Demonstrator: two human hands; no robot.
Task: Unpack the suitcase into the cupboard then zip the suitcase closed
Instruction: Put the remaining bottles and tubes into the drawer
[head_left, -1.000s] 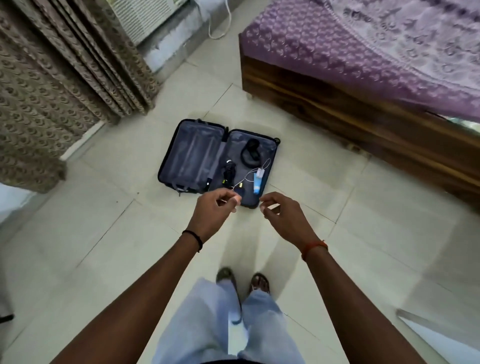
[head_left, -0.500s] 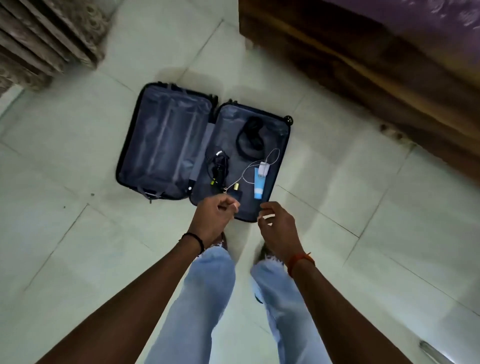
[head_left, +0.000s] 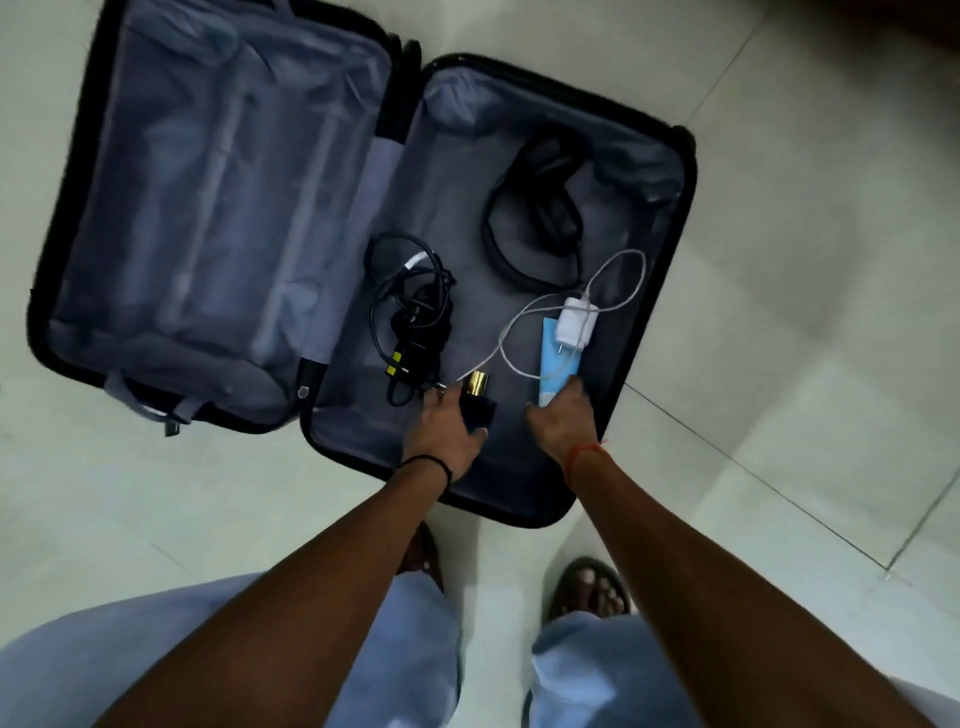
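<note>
A black suitcase (head_left: 685, 171) lies open flat on the floor, grey lining showing in both halves. The right half holds a black headset (head_left: 540, 208), a bundle of black cables (head_left: 415, 312), a white charger (head_left: 574, 325) with its white cord, a light blue tube (head_left: 558, 358) and a dark bottle with a gold cap (head_left: 478, 397). My left hand (head_left: 447, 431) grips the dark bottle. My right hand (head_left: 563, 421) reaches onto the lower end of the blue tube, fingers curled round it.
The suitcase's left half (head_left: 218, 208) holds only its lining and straps. Pale floor tiles (head_left: 779, 312) surround the case. My feet in sandals (head_left: 589, 587) stand just in front of its near edge.
I have bent down close over the suitcase. Both hands dropped from above its near edge into the right half, the left closing on the bottle, the right on the tube.
</note>
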